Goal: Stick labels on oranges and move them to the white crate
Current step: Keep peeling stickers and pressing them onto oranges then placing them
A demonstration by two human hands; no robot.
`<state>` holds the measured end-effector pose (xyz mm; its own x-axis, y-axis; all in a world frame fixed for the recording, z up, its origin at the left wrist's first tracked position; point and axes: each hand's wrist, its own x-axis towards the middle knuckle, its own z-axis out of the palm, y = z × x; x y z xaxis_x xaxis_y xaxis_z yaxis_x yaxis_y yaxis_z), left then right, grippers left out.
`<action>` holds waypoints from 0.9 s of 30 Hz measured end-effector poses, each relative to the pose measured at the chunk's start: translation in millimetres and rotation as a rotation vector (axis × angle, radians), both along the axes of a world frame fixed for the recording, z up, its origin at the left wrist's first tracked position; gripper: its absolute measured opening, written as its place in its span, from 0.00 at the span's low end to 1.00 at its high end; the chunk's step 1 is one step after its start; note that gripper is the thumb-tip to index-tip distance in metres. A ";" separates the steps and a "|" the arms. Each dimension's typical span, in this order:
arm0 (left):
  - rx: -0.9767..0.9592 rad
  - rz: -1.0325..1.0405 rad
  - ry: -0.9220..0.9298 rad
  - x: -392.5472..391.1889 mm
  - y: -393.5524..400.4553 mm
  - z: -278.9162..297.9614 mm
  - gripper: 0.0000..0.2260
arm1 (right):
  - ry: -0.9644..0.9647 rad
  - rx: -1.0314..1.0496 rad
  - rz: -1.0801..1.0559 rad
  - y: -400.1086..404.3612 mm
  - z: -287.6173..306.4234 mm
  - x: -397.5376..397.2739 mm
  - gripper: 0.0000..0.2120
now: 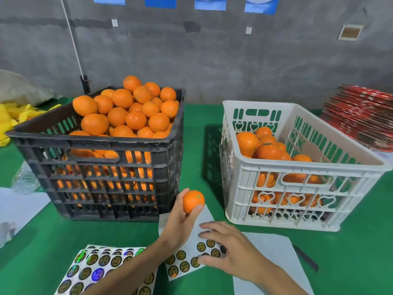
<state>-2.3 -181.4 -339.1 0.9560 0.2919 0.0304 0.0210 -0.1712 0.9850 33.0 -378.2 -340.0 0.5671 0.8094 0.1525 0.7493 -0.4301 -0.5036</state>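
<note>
Green table [197, 116], lower centre: left hand [180, 220] grips an orange [193, 201]; right hand [229, 250], fingers spread, rests on the label sheet [191, 252]. A label could crease or tear while being peeled one-handed.

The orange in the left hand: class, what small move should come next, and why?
Probably the right hand should peel one round label off the sticker sheet it rests on. The left hand holds the orange up, no label shows on its visible side, and the white crate takes labelled fruit.
</note>
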 end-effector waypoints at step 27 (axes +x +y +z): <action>0.191 -0.024 -0.030 18.7 16.4 -9.5 0.27 | -0.099 0.097 -0.093 20.8 -1.4 -3.4 0.17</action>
